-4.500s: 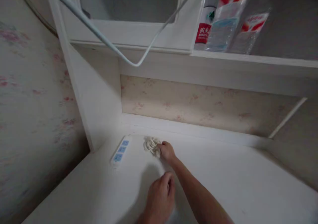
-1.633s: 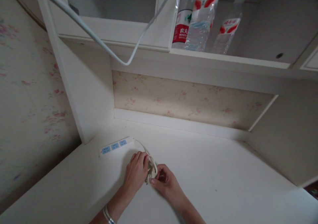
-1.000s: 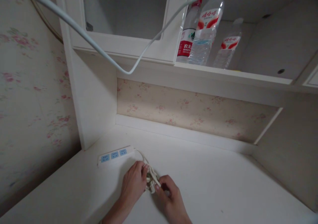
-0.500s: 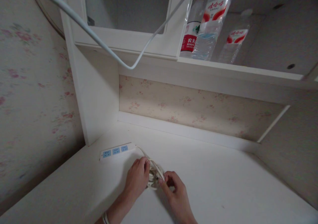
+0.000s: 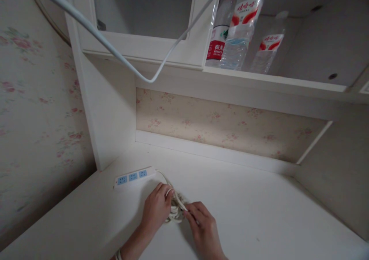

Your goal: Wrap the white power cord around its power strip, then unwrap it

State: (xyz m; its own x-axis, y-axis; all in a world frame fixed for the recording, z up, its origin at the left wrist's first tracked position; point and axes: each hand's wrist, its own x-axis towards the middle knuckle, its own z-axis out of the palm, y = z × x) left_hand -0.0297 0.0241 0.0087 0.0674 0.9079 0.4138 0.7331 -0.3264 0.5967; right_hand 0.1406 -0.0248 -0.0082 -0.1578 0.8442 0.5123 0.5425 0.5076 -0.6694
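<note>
A white power strip (image 5: 134,177) with blue sockets lies on the white desktop, its cream cord (image 5: 176,214) running to a loose coil between my hands. My left hand (image 5: 157,204) is closed on the cord at the coil's left side, with a thin loop showing by the thumb. On the right side, my right hand (image 5: 201,223) pinches a strand of the same cord between thumb and fingers. Part of the coil is hidden behind the fingers.
Above the white desktop (image 5: 245,210) is a cabinet shelf (image 5: 273,81) with several plastic water bottles (image 5: 236,44). A thick pale cable (image 5: 115,52) hangs across the upper view. Flowered wallpaper (image 5: 37,110) covers the left wall, and a side panel (image 5: 115,110) rises at the desk's left.
My right hand's fingers have drawn closer together around the cord strand, and a small loop now shows at my left thumb. The view has shifted slightly; the power strip stays in place.
</note>
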